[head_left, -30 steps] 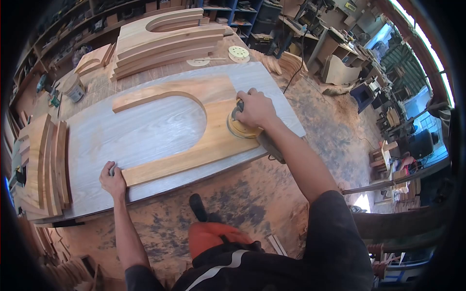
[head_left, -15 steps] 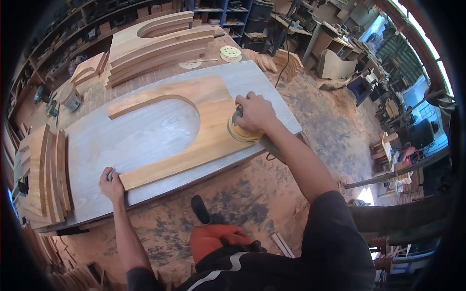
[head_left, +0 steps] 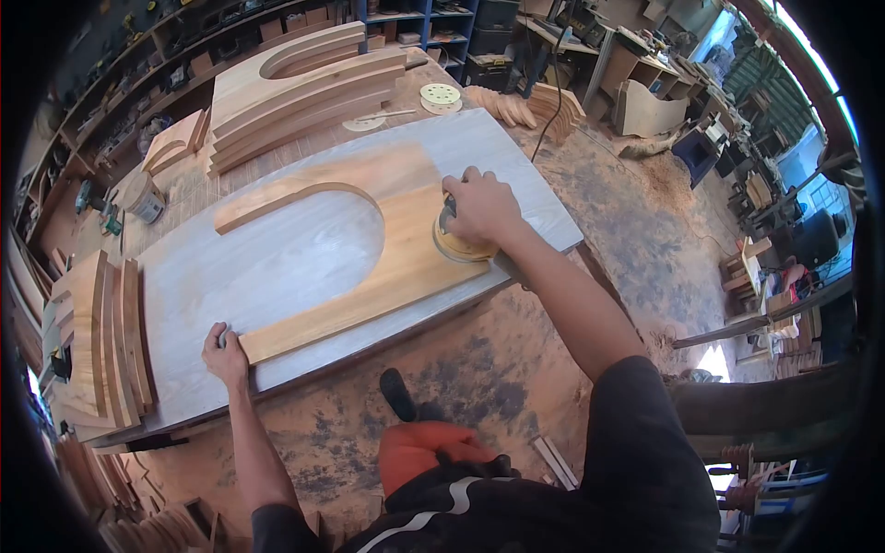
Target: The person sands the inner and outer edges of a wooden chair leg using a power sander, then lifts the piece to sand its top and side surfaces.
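A U-shaped wooden panel (head_left: 406, 249) with a curved cut-out lies flat on a grey-white board (head_left: 277, 249). My right hand (head_left: 483, 210) is closed over the top of an orbital sander (head_left: 454, 245) with a yellowish lower part. The sander rests on the wide right end of the panel. At the end of the panel's near arm is my left hand (head_left: 225, 357), its fingers curled around something small and greyish that I cannot make out. The sander's grip is mostly covered by my right hand.
Curved wooden pieces (head_left: 304, 115) are stacked at the back, and more boards (head_left: 115, 341) stand at the left. Sanding discs (head_left: 441, 96), a bucket (head_left: 144, 199) and a drill (head_left: 111, 214) are around the table. A cord (head_left: 556, 101) hangs behind the board.
The view has shifted slightly, so the table appears a little further right. The sander has moved slightly left relative to the panel. My left hand stays at the panel's end.
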The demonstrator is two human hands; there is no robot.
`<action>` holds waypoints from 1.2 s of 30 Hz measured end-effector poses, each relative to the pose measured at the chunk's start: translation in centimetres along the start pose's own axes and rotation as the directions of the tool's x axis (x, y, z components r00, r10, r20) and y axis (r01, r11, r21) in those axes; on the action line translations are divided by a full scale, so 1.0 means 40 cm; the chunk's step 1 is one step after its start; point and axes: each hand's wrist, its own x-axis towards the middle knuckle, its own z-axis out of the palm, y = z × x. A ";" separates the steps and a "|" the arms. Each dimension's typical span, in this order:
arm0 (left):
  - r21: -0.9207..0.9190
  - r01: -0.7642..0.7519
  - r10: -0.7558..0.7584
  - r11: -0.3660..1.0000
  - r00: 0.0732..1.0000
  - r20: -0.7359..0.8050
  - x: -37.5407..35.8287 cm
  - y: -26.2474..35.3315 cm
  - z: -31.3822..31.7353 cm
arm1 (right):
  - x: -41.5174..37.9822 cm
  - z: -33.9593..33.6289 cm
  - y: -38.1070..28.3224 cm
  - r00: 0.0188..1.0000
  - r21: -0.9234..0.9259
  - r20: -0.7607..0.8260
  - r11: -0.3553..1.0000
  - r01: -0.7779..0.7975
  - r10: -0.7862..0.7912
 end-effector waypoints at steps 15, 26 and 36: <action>-0.043 -0.017 0.017 0.999 1.000 0.006 0.007 -0.010 0.014 | -0.080 -0.014 -0.009 0.997 0.037 0.053 0.997 0.063 -0.065; -0.031 0.012 -0.012 0.999 1.000 -0.012 0.002 0.004 0.008 | -0.083 0.014 0.006 0.997 -0.025 -0.035 0.998 0.064 -0.065; 0.013 0.030 -0.030 0.999 0.999 -0.010 -0.006 0.039 -0.006 | -0.031 0.018 -0.131 0.988 0.051 -0.064 0.989 0.141 -0.138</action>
